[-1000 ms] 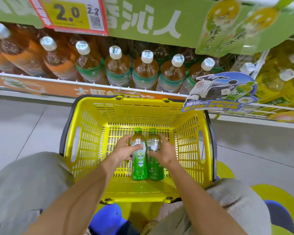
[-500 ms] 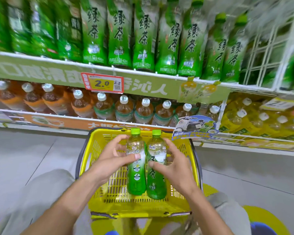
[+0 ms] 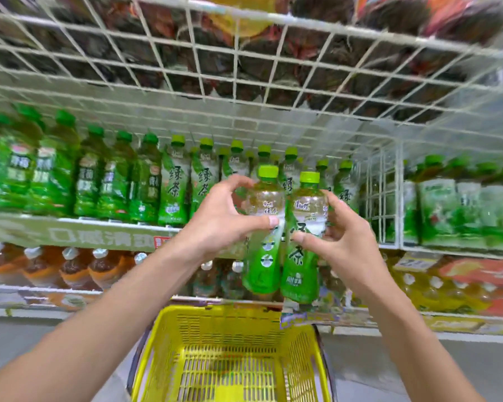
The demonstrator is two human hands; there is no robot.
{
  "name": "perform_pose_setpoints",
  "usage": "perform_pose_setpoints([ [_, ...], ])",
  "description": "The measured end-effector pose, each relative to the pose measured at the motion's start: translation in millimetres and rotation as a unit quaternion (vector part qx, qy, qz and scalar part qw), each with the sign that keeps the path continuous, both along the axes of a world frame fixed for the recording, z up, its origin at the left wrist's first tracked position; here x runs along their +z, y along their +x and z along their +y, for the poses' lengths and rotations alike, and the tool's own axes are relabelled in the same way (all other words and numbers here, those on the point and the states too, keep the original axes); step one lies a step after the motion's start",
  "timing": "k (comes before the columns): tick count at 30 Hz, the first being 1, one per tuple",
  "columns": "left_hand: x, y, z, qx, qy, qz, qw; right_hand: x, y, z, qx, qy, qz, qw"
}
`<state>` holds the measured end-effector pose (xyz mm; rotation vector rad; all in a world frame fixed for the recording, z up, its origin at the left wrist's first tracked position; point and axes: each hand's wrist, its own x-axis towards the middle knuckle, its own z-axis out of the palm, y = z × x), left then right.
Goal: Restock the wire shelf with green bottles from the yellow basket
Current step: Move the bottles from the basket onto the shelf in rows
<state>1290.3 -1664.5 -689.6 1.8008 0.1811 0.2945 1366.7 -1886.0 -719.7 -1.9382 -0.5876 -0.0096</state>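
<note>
Two green bottles are raised side by side in front of the wire shelf (image 3: pixel 384 198). My left hand (image 3: pixel 224 219) grips the left green bottle (image 3: pixel 263 256) around its clear upper part. My right hand (image 3: pixel 340 236) grips the right green bottle (image 3: pixel 301 271) the same way. Both have lime caps and green labels. Behind them stands a row of matching green bottles (image 3: pixel 174 187) on the shelf. The yellow basket (image 3: pixel 163 358) sits low in the view, under my arms, and shows no bottles inside.
A white wire rack (image 3: pixel 244 68) with dark packages overhangs the green row. Darker green bottles (image 3: pixel 53 175) fill the left part of the shelf. Brown tea bottles (image 3: pixel 70 265) and yellow bottles (image 3: pixel 447 288) sit on the lower shelf. Grey floor lies beside the basket.
Both hands lifted the two green bottles out of the yellow basket and up to the level of the green shelf row. The view tilted upward.
</note>
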Motion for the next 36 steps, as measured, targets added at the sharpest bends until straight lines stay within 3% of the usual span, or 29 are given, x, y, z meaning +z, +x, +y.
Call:
perform_pose_setpoints([
  [7,35,107,-49,-0.014,0.092,-0.016,0.996,47,72,-47,-0.084,-0.012,-0.029,0.996],
  [14,27,175,-90,-0.014,0.176,0.014,0.984,26,133,-66,-0.106,-0.021,-0.008,0.994],
  [18,19,192,-94,-0.001,0.240,0.054,0.969,17,151,-60,-0.090,-0.029,0.019,0.995],
  [20,17,195,-93,-0.019,0.229,0.085,0.970,10,163,-59,-0.086,-0.037,0.037,0.995],
  [30,33,214,-100,-0.017,0.314,0.176,0.933,9,187,-55,-0.087,-0.161,0.071,0.981],
  [36,46,221,-110,0.023,0.435,0.143,0.889,2,193,-54,-0.105,-0.185,0.064,0.975],
])
